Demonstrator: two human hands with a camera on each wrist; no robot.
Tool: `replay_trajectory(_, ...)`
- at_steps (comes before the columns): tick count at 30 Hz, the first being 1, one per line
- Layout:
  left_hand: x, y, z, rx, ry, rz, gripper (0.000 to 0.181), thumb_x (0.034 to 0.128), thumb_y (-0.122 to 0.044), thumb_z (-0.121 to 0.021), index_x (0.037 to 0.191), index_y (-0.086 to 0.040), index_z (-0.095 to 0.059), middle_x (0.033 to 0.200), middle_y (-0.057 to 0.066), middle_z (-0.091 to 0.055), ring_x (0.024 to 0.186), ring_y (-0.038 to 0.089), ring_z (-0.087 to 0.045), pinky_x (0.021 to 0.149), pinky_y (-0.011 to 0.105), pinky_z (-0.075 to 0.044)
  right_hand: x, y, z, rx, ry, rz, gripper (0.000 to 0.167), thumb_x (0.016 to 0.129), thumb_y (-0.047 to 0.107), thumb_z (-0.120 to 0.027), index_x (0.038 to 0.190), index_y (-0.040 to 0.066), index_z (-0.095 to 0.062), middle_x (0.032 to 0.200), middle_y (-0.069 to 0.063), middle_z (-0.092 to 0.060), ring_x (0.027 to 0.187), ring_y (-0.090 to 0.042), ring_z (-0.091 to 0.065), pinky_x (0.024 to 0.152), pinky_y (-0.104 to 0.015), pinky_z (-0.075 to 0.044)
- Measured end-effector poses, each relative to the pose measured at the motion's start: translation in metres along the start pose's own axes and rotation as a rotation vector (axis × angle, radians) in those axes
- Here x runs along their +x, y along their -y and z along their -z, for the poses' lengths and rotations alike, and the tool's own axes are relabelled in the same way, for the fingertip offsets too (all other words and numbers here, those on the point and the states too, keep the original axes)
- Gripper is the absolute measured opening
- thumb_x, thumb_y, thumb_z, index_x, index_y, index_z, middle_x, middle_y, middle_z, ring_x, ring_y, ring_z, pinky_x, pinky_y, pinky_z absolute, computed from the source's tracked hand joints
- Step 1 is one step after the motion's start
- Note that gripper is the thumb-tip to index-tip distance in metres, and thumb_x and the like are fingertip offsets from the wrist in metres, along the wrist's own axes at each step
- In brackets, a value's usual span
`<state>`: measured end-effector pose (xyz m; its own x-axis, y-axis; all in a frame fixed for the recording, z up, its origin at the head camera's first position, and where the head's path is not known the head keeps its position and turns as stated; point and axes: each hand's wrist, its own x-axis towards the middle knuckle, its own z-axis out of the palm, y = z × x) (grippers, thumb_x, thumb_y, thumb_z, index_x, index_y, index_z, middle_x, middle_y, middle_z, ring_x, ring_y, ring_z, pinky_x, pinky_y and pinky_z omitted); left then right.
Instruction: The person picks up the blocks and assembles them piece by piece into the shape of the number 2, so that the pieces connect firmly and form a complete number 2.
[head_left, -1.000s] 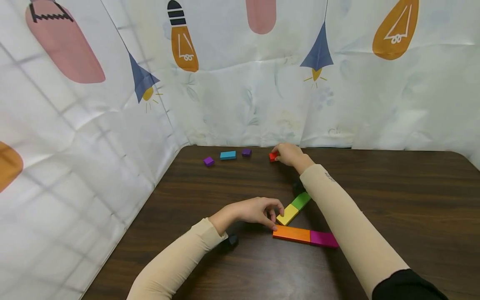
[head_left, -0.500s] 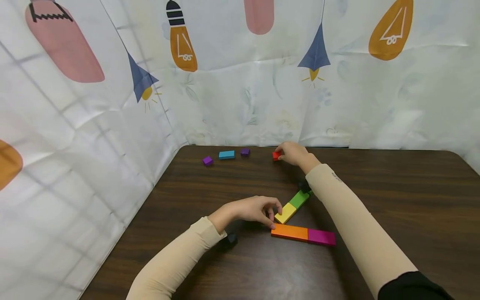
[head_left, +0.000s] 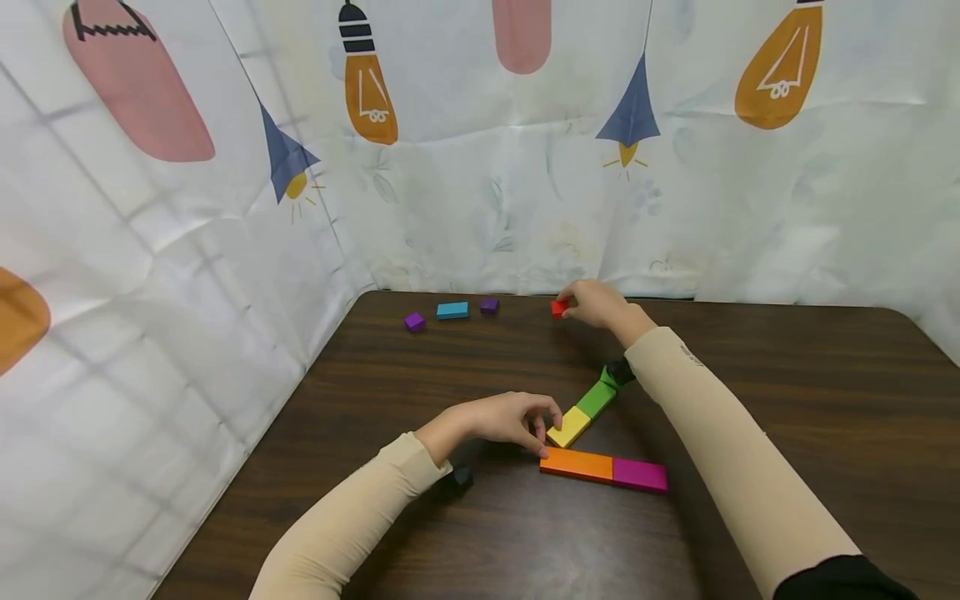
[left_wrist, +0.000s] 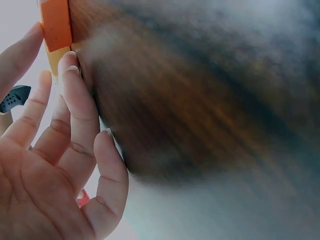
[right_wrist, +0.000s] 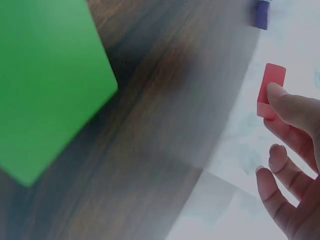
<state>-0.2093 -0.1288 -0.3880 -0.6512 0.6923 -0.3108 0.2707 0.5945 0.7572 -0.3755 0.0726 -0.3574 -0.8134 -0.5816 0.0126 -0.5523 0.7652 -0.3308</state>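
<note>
Thumb and fingers of my right hand (head_left: 600, 304) pinch a small red block (head_left: 558, 309) near the table's far edge; the right wrist view shows the red block (right_wrist: 274, 74) between thumb and forefinger. My left hand (head_left: 498, 419) has its fingers loosely bent, the thumb touching the end of an orange block (head_left: 576, 463) and the fingertips by a yellow block (head_left: 567, 427). A magenta block (head_left: 639, 474) continues the orange one's line. Beyond the yellow block lies a green block (head_left: 596, 400), and past it another green piece (head_left: 608, 378), partly hidden by the black wrist camera.
At the far left of the table lie a purple block (head_left: 415, 322), a blue block (head_left: 452, 311) and a dark purple block (head_left: 489, 306). A patterned white cloth (head_left: 480, 208) hangs behind the table and along its left side.
My right hand has slid slightly to the right along the far edge with the red block, and the farther green piece has come into view. The left hand stays by the orange block.
</note>
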Motion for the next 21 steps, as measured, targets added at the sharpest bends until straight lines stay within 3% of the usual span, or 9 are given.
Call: replay_trajectory(21, 0.000, 0.002, 0.001, -0.012, 0.001, 0.004, 0.031, 0.0923, -0.009, -0.078, 0.118, -0.014, -0.061, 0.085, 0.001, -0.067, 0.079, 0.013, -0.060, 0.073, 0.025, -0.046, -0.028, -0.013, 0.014, 0.011, 0.030, 0.034, 0.038, 0.097, 0.013, -0.073, 0.130, -0.005, -0.067, 0.125, -0.021, -0.068, 0.113, -0.038, -0.063, 0.096, -0.050, -0.050)
